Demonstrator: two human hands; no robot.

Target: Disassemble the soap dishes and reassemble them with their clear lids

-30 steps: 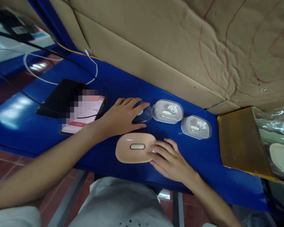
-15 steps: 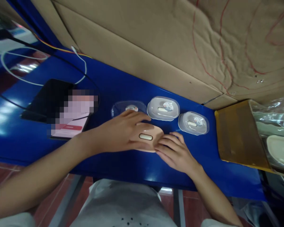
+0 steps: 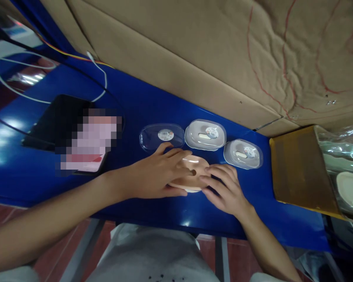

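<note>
A peach-coloured oval dish with a lid (image 3: pixel 194 181) lies on the blue table between my hands. My left hand (image 3: pixel 155 174) rests over its left side, fingers curved round the rim and one finger across the top by a small dark spot. At the right end, my right hand (image 3: pixel 225 190) grips the rim with its fingertips. Behind the dish stand a clear plastic cover with a round label (image 3: pixel 150 135), a white dish under a clear cover (image 3: pixel 194 135), and another such covered dish (image 3: pixel 233 156) to the right.
On the left lie a black case (image 3: pixel 47 125) and a phone with a pinkish screen (image 3: pixel 94 143), with white and black cables near them. A cardboard box (image 3: pixel 300 168) holding wrapped dishes stands at the right. Brown cardboard (image 3: pixel 176 58) lines the back of the blue table (image 3: pixel 153 205).
My left hand has shifted over the peach dish, and a finger now covers most of the pale oval piece on its top. The label on the clear cover behind has come into full view.
</note>
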